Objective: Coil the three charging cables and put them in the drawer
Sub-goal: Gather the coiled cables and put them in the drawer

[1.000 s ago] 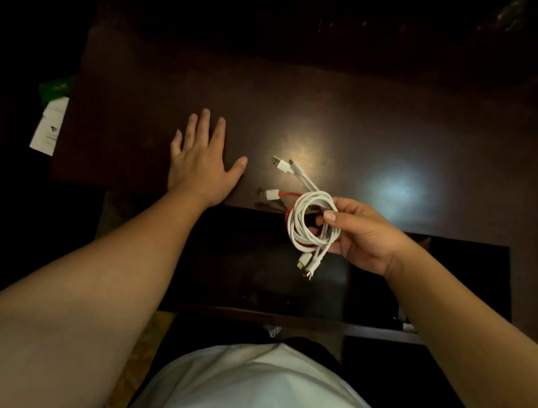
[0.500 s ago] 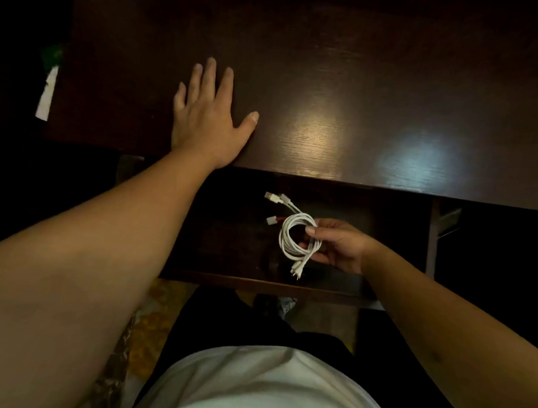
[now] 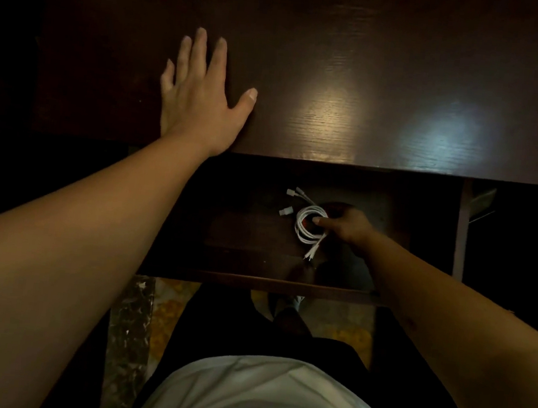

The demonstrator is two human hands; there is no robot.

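Lowering into the open drawer (image 3: pixel 253 283), right hand (image 3: pixel 346 226) is pinching the coiled cables (image 3: pixel 308 227), thumb across the loops. Beyond, left hand (image 3: pixel 199 98) is lying flat and empty on the bench (image 3: pixel 371 82). Risk: loops springing apart on release.

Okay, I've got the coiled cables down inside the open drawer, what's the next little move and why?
Probably let go: open the right hand and lift it out. The coiled cables sit low inside the open drawer, seemingly at its floor, though the dim light hides actual contact. The thumb is pinched across the coil. The left hand lies flat on the desk top, free to push the drawer shut afterwards.
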